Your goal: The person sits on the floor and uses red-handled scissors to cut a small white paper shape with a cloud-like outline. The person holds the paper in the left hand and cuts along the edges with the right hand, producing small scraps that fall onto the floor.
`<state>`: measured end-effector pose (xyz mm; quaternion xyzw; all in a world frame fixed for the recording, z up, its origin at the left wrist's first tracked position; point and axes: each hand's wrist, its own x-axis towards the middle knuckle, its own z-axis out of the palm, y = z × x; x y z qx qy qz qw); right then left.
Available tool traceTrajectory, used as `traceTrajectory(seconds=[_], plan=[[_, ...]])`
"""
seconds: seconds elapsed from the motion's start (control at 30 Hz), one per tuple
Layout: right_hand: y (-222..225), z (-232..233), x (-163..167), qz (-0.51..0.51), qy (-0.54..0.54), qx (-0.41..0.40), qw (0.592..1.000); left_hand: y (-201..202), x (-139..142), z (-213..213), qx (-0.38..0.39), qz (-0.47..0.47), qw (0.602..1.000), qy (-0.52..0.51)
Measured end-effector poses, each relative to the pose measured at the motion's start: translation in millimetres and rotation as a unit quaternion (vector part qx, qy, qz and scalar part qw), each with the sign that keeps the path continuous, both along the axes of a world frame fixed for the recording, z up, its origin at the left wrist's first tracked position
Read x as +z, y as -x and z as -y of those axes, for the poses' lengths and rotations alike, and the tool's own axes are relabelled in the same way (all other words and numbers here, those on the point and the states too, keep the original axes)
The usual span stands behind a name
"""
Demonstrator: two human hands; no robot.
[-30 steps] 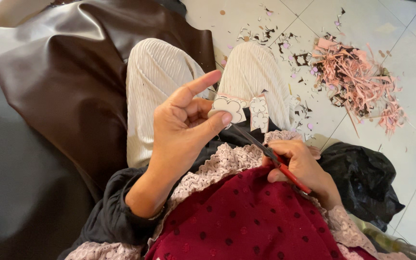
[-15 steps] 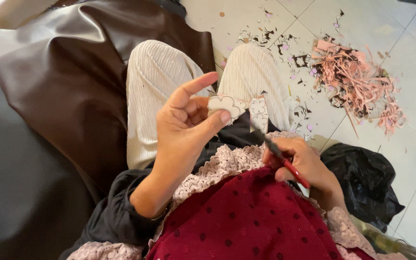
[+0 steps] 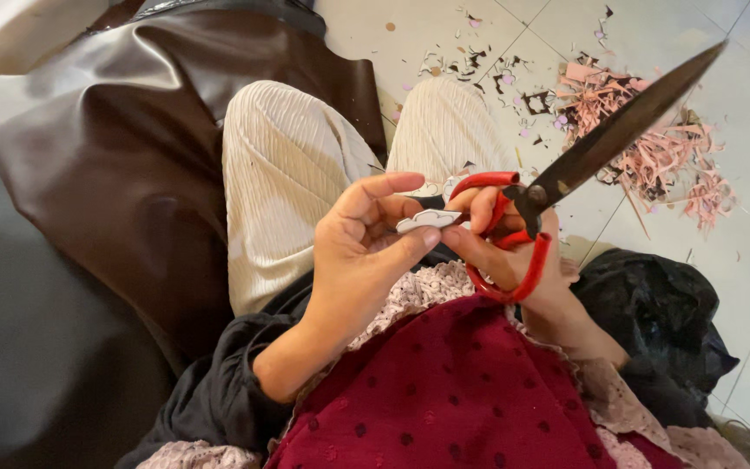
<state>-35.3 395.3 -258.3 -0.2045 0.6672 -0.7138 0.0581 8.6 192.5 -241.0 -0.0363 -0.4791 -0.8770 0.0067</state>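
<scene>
Pink paper scraps on pale floor tiles (brown leather sheet alongside)

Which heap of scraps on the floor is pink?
The big heap of pink strips beyond the scissors' blade, at the right. The scattered bits past the knees are mostly dark and pale.

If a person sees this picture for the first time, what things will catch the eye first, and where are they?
First come the red-handled scissors, held in the right hand at centre right, with dark blades pointing up toward the top right corner. Beside them, the left hand pinches a small pale cut-out piece between its fingertips over the lap. On the tiled floor at upper right lies a heap of pink scraps.
</scene>
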Motion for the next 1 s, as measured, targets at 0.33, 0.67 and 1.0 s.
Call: traceTrajectory(seconds=[0.33,0.67,1.0], plan=[[-4.3,8.8,5.1,-0.032,-0.065,-0.039,0.997,1.0,-5.3,-3.3,0.061,-0.061,0.991,0.101],[0.8,7.8,2.1,-0.018,-0.049,-0.019,0.998,4.5,-11.6,-7.0,0.035,-0.043,0.990,0.127],[3.4,4.4,5.0,0.056,-0.013,0.009,0.998,13.9,-20.6,-1.1,-0.042,0.039,0.994,-0.094]])
